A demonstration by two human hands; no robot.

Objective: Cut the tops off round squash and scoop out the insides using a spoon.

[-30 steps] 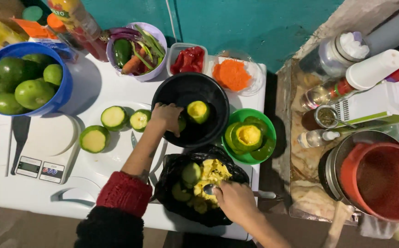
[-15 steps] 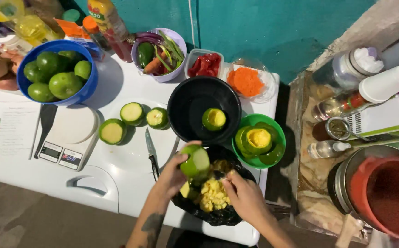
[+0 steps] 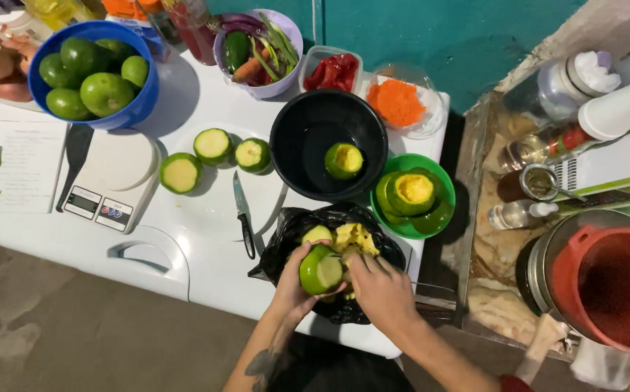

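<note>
One round, smooth green squash (image 3: 320, 270)

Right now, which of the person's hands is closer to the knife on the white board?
Left. The left hand, gripping a green squash half, is just right of the knife; the right hand lies farther right, beyond it.

Two bare forearms entering from six o'clock, left hand (image 3: 293, 287) with a dark tattoo on its forearm, right hand (image 3: 380, 290) unadorned, red sleeve edge at five o'clock
</note>
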